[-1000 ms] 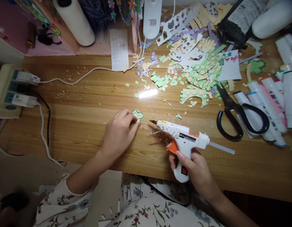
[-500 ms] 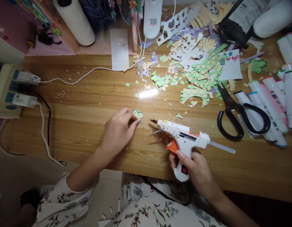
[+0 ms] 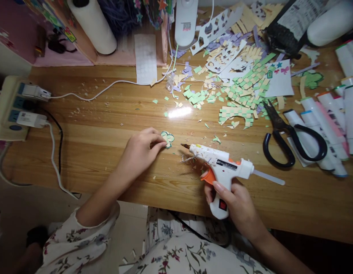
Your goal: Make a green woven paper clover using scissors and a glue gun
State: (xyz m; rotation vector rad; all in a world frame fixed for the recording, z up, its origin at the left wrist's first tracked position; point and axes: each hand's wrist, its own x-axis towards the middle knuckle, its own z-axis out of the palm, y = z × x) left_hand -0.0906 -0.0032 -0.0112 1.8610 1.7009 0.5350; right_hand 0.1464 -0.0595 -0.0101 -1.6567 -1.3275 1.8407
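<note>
Paper flower (image 3: 170, 137): likely light, easily creased; our left grip (image 3: 142, 148) pinches its eight-o'clock edge
Glue gun (image 3: 214, 156): likely stiff; our right grip (image 3: 239, 201) wraps its six-o'clock handle (image 3: 218, 211)

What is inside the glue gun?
A translucent glue stick projects from the rear of the glue gun in the right hand; anything inside the gun's body is covered from view.

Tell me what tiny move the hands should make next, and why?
Maybe ease the glue gun a little toward the cutout. The right hand holds the gun with its nozzle pointing that way, but a gap remains, and the left hand is already at the cutout's edge.
</note>
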